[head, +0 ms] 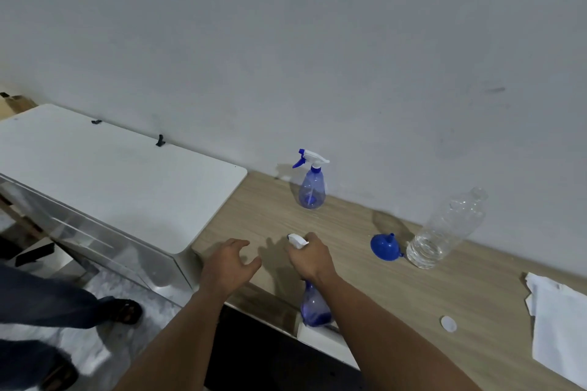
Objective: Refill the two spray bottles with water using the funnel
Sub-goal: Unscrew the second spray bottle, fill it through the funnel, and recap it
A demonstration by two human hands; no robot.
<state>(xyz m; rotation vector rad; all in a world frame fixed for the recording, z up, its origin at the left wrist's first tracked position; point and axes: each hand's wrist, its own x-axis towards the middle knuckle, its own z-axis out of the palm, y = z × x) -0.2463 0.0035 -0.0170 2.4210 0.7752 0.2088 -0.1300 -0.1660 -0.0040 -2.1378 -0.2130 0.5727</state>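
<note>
A blue spray bottle [314, 308] stands near the front edge of the wooden table [397, 301]. My right hand [309, 259] is closed around its white spray head. My left hand [230, 263] hovers just left of it, fingers apart and holding nothing. A second blue spray bottle [311, 184] with a white and blue trigger head stands at the back by the wall. A blue funnel [385, 247] lies on its side right of my right hand. Beside the funnel stands a clear plastic water bottle [444, 232], uncapped, with water low in it.
A white bottle cap [448, 324] lies on the table at the right, near white paper sheets [559, 327] at the right edge. A white cabinet top [111, 174] adjoins the table on the left. A person's legs and sandals [127, 311] stand at the lower left.
</note>
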